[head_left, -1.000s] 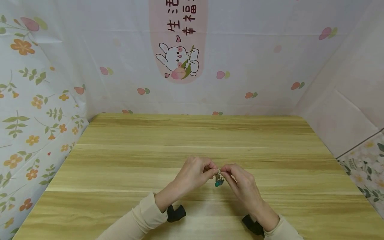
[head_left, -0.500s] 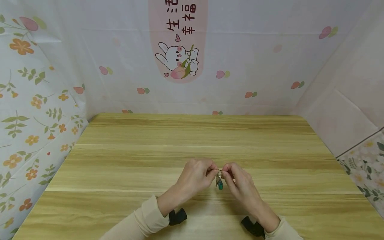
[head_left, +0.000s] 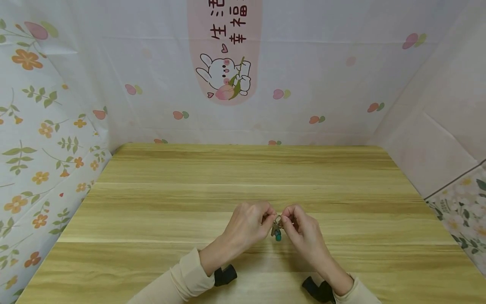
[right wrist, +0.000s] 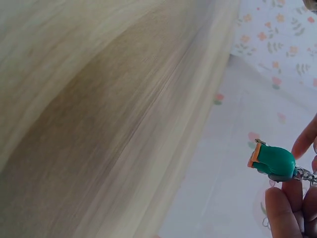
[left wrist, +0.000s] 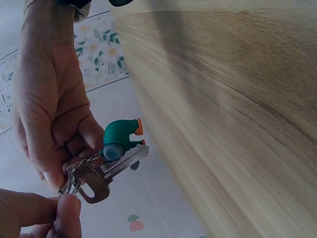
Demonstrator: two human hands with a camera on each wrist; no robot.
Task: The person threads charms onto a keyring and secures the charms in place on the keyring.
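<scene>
Above the table, my left hand and right hand pinch a metal key ring from opposite sides, fingertips close together. From the ring hang a key and a small green figure charm with orange ends, joined by a short silver chain. In the left wrist view, the left fingertips meet the ring next to the key's bow. The right wrist view shows the charm beside curled fingers; the ring itself is out of that view.
The wood-grain table spreads beneath both hands. Patterned cloth stands behind it, with floral cloth along the left side. Black wrist mounts sit under both forearms, close to the tabletop.
The ring shows more plainly between the fingertips than a second ago. The charm and key have swung and turned below it, while both hands have shifted only slightly.
</scene>
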